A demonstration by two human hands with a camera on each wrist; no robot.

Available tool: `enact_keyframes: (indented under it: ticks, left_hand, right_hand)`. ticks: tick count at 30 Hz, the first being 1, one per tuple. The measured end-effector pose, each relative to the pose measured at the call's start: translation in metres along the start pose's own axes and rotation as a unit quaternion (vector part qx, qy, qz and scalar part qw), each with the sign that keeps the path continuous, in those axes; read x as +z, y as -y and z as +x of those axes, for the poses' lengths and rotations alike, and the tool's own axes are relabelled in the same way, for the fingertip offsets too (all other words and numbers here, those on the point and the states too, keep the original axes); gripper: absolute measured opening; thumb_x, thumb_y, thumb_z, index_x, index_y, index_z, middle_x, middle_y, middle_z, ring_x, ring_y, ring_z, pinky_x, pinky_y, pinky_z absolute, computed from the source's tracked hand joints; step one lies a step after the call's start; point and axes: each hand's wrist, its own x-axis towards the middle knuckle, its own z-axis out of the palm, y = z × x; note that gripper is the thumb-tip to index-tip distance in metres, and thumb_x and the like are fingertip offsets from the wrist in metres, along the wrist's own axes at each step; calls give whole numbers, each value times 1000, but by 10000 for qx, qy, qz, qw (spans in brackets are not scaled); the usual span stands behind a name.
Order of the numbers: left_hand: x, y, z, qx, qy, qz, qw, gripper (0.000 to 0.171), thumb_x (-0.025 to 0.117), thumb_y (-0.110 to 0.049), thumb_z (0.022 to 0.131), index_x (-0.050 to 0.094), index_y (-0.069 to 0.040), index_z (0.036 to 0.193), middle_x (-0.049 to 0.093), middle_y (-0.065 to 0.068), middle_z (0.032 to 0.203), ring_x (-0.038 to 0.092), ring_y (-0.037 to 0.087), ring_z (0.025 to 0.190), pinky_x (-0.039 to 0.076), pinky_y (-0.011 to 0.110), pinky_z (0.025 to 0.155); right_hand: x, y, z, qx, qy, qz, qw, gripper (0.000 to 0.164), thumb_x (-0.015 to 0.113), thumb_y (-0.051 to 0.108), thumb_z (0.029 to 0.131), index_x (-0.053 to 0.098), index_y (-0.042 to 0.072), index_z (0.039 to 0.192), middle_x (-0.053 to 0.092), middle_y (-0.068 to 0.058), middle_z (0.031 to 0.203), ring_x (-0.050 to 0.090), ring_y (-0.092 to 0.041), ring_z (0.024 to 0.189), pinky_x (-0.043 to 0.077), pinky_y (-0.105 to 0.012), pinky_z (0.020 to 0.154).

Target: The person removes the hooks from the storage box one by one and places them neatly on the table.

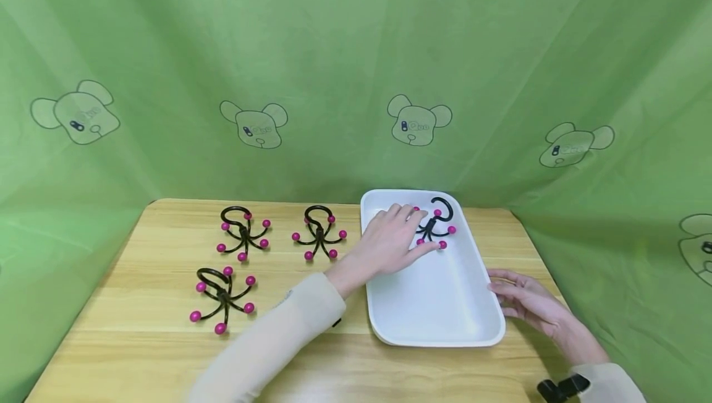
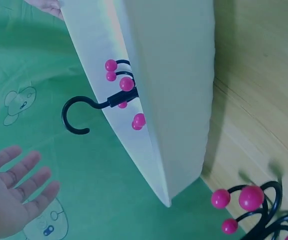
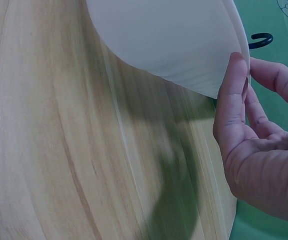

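Observation:
A black hook hanger (image 1: 431, 225) with curved arms and pink ball tips lies in the far part of a white tray (image 1: 436, 304). Its hook end reaches toward the tray's far right side. Over the tray, right beside this hanger, is my left hand (image 1: 392, 242); its fingers are extended and hold nothing, as the left wrist view shows of the left hand (image 2: 16, 195). At the tray's right side, my right hand (image 1: 531, 307) pinches the rim with thumb and fingers; the right wrist view has the right hand (image 3: 264, 135) at the wall.
Left of the tray, three similar hangers lie on the wooden table: one far left (image 1: 243, 235), one beside it (image 1: 319, 235), one nearer (image 1: 224, 296). A small black tip (image 1: 336, 322) shows beside my left sleeve. A green curtain (image 1: 334, 81) surrounds the table.

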Motion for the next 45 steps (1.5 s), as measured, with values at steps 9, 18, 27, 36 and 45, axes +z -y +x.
enact_keyframes:
  ticks: [9,18,27,36,45]
  left_hand:
    - [15,-3,28,-500,200,-234,9983,72,41,-68,106,49,-15,155,62,4,146,59,20,132,58,37,104]
    - [32,-7,50,-827,483,-362,9947,75,42,-69,105,50,-13,154,61,6,149,60,22,132,56,38,108]
    - [46,-9,71,-1118,704,-255,9909,76,40,-69,106,49,-12,154,61,4,147,59,19,131,55,35,105]
    - [60,-13,89,-1267,678,-156,9895,76,37,-71,105,52,-12,151,63,2,144,60,17,128,56,32,103]
    - [72,-20,98,-1464,751,-367,9857,77,39,-72,105,51,-12,152,62,1,145,59,16,130,54,32,105]
  right_hand:
    - [-1,0,1,-2,21,37,10000,25,56,13,109,64,32,123,79,5,115,77,-16,102,65,-36,93]
    - [0,0,0,-19,-33,47,10000,26,56,12,109,65,34,121,79,5,114,77,-15,102,65,-35,92]
    - [0,-1,0,-36,2,-44,10000,25,56,13,109,64,33,123,79,5,114,77,-15,102,65,-36,93]
    - [-2,-2,3,-52,2,-39,10000,26,56,13,109,63,33,123,78,5,114,77,-15,102,65,-36,93]
    - [-3,-1,3,-69,20,-214,9997,25,55,14,110,63,34,123,78,5,115,77,-16,103,65,-37,93]
